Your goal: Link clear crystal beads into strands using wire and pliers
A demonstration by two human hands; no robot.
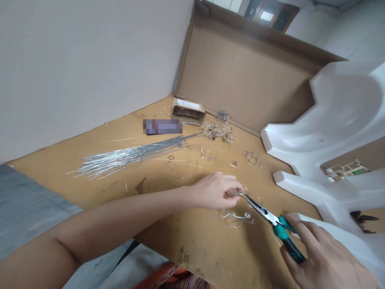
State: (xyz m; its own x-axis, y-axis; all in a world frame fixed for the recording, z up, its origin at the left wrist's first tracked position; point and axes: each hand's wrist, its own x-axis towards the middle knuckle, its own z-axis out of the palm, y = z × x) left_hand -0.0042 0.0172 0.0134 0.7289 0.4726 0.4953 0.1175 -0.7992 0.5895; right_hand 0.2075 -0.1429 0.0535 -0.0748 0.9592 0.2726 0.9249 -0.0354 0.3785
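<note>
My left hand [215, 190] is closed in a pinch on a small piece of thin silvery wire [239, 194], most of it hidden by my fingers. Green-and-black handled long-nose pliers [267, 214] are in my right hand [327, 251], whose fingers wrap round the handles. The tips of the pliers meet the wire right at my left fingertips. Below my left hand, loose wire pieces with clear round beads [237, 217] lie on the tan tabletop [210, 245].
A bundle of straight wires [129, 156] lies to the left. Behind it are a blurred purple item [162, 126] and an open small carton [189, 112]. Tangled wire pieces [219, 130] lie beside a cardboard panel [240, 72]. White moulded foam [339, 120] borders the right side.
</note>
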